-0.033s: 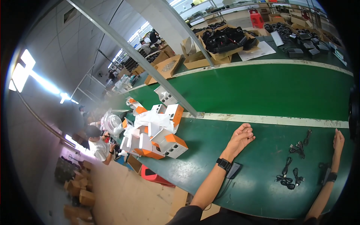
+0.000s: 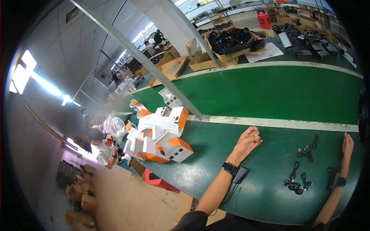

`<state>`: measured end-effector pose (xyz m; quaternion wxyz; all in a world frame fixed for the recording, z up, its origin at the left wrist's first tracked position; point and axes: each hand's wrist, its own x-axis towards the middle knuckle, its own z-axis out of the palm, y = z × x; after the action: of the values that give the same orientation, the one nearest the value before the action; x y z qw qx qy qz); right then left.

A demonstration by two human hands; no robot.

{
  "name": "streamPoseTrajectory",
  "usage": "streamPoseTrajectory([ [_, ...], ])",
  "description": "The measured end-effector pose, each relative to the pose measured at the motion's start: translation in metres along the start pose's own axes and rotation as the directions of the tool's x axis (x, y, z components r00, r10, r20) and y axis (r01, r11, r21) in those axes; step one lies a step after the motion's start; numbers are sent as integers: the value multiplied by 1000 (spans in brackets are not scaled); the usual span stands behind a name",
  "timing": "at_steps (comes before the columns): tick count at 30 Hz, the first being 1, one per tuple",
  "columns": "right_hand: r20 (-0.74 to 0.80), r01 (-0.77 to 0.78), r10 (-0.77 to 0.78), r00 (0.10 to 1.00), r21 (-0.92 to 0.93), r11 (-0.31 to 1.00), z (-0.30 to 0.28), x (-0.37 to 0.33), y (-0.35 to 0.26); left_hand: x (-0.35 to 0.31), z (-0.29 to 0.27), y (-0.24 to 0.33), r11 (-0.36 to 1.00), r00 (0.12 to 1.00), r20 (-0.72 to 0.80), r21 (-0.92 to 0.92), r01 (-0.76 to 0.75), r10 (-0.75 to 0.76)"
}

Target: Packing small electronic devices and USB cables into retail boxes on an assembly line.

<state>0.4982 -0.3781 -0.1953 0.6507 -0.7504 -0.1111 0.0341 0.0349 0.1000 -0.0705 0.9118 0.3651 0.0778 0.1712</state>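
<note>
My left hand (image 2: 248, 143) rests on the green table with its fingers loosely curled, holding nothing that I can see. A black watch-like band (image 2: 230, 168) is on that wrist, with a small dark box-shaped device (image 2: 240, 175) against it. At the far right, my right hand (image 2: 348, 144) also lies with its fingers half bent and nothing visible in it; a dark band (image 2: 341, 181) circles its wrist. Between the two arms lie several bundled black cables: a pair of bundles (image 2: 305, 153) farther off, and a nearer group (image 2: 295, 184).
Opened white-and-orange boxes (image 2: 179, 150) with white plastic bags (image 2: 158, 123) are heaped to the left. A slanting metal post (image 2: 154, 73) stands by the green conveyor belt (image 2: 269, 90). Beyond are cartons of black items (image 2: 231, 42). A person in white (image 2: 102, 152) works at left.
</note>
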Motion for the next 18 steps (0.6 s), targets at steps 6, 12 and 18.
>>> streamPoseTrajectory([
  [6,12,3,-3,1000,1,1000,12,-7,-11,-3,-2,2,1000,1000,-15,10,-10,10],
  [12,31,16,-16,999,0,1000,13,-11,-19,-3,-1,1,1000,1000,3,12,-23,23],
  [18,9,16,-16,1000,-11,1000,15,-12,-21,-3,1,2,999,1000,-4,31,-13,14],
])
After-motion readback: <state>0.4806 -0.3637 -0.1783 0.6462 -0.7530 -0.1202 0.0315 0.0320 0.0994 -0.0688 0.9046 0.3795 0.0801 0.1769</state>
